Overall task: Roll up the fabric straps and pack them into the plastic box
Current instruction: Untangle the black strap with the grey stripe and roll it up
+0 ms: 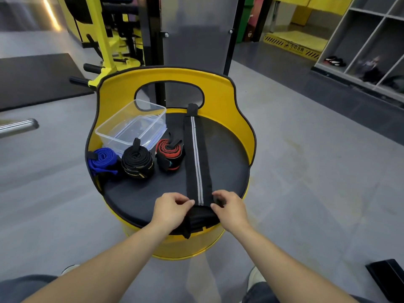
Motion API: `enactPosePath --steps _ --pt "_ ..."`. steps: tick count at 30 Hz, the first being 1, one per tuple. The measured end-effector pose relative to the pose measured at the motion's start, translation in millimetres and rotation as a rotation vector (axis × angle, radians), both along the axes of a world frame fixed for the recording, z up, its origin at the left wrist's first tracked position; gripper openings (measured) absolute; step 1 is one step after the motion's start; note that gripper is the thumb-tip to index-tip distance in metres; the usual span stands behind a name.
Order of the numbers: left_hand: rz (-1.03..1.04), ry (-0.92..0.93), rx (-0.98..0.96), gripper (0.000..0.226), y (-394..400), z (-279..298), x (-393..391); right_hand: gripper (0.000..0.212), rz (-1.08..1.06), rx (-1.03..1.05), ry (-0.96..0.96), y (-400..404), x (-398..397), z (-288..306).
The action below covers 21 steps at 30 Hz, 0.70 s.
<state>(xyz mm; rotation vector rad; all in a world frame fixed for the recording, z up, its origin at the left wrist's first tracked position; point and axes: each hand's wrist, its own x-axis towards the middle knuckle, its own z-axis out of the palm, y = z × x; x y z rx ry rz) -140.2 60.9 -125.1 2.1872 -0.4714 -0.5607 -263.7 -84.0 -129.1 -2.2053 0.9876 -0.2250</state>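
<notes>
Black strap (pixel 197 158) flat on seat, near end pinched by left hand (pixel 171 207) and right hand (pixel 229 208).

even, bright indoor light, soft shadows, wide-angle bending at edges, blurred background

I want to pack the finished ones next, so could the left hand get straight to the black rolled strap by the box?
Probably yes. The black rolled strap sits ahead and left of the left hand, with bare seat cushion between them. But that hand is pinching the long strap and must let go first.
</notes>
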Motion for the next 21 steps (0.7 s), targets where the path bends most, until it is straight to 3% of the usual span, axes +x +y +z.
enactPosePath --steps 4,7,11,21 --pt "-0.435 -0.33 0.051 0.058 8.5 5.9 0.8 0.028 0.275 -0.273 0.017 -1.5 -6.2 5.1" --pt "-0.634 -0.479 0.14 0.057 12.9 0.1 0.6 0.041 0.485 -0.37 0.057 -3.4 -12.5 10.2" --pt "-0.615 -0.552 0.102 0.03 11.0 0.5 3.8 0.045 0.571 -0.388 0.112 -5.2 -18.2 12.5" --pt "-0.342 -0.205 0.024 0.014 -3.1 4.5 16.4 0.021 0.313 -0.17 0.003 -9.8 1.0 8.8"
